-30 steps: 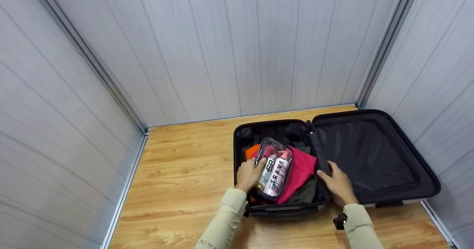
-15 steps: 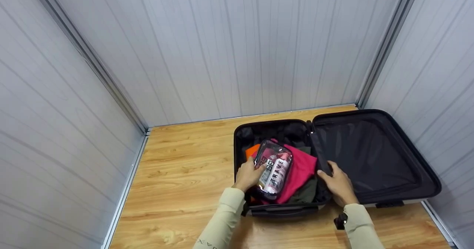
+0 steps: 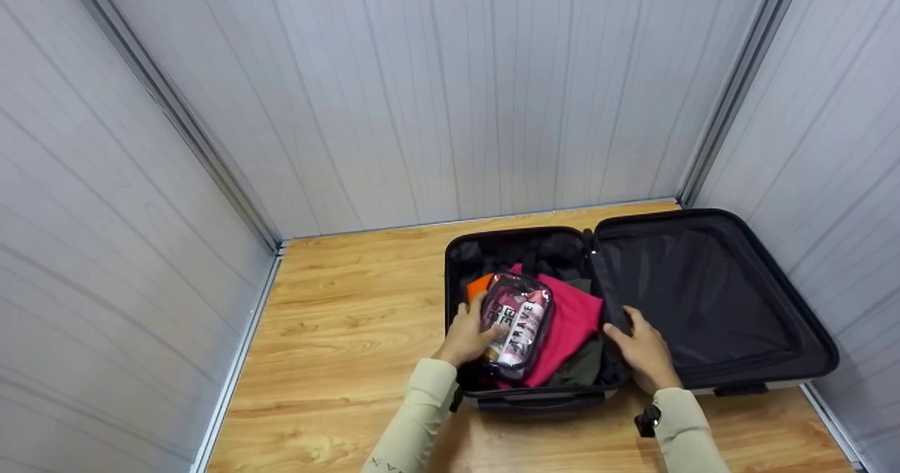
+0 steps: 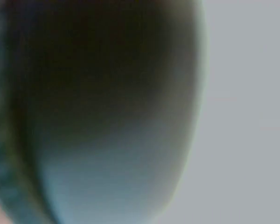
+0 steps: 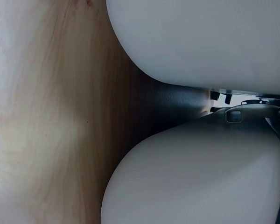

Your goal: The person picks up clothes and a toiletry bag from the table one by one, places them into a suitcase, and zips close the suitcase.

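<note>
In the head view a suitcase (image 3: 517, 232) lies spread open on the floor. My left hand (image 3: 465, 334) holds a clear toiletry bag (image 3: 517, 332) by its left side, thumb over the top. Inside the bag are a pink-and-white bottle printed with "TRAVE" and other items. Beneath the bag lie pink cloth (image 3: 573, 315), orange cloth (image 3: 479, 287) and dark green cloth (image 3: 582, 367). My right hand (image 3: 645, 353) grips the inner edge of the suitcase near the hinge, thumb on top and fingertips on the edge. The left wrist view is too blurred to show the hand.
The lined right half (image 3: 703, 290) of the suitcase lies flat beside the packed half. Wood floor (image 3: 337, 346) extends to the left, with panelled walls (image 3: 422, 93) around. The right wrist view shows the pale outer shells (image 5: 196, 182) close up.
The toiletry bag has come down slightly toward me and settled flatter on the cloth. My left hand moved with it and spread its grip along the side. The right hand stayed put.
</note>
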A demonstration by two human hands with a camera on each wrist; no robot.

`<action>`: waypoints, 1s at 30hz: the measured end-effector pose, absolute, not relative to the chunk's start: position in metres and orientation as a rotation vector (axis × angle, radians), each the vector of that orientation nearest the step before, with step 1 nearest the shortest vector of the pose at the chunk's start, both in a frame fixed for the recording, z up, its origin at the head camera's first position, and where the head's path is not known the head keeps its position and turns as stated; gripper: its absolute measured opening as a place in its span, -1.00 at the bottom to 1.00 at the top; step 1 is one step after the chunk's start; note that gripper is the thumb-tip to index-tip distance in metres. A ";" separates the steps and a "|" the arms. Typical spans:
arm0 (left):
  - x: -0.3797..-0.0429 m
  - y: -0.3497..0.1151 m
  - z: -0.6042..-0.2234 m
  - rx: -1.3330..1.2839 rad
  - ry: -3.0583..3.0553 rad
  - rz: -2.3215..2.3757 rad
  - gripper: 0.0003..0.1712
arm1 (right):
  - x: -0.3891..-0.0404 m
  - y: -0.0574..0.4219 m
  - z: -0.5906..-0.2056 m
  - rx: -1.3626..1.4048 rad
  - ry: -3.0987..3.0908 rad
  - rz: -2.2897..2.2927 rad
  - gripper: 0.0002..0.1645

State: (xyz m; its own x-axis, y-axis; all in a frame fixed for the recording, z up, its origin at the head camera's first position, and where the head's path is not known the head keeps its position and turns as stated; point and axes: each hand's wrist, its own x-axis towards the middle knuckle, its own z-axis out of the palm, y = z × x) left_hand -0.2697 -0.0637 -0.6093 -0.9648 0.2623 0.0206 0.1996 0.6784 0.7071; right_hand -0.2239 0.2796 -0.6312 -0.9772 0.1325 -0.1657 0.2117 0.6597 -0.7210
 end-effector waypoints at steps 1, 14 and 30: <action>-0.269 -0.064 -0.609 0.401 2.809 1.151 -0.06 | -0.224 0.280 -0.631 0.288 2.774 -1.216 -0.03; -0.261 -0.066 -0.611 0.519 2.868 0.919 -0.14 | -0.224 0.279 -0.632 0.289 2.768 -1.197 -0.01; -0.270 -0.076 -0.608 0.486 2.832 1.181 -0.18 | -0.227 0.277 -0.632 0.283 2.789 -1.192 -0.04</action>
State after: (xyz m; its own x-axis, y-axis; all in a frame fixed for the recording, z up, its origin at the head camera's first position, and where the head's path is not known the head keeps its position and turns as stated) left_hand -0.2695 -0.0756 -0.6081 -0.9504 0.2987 0.0866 0.2718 0.6621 0.6984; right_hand -0.2267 0.2773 -0.6316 -0.9782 0.1327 -0.1595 0.2070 0.6772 -0.7061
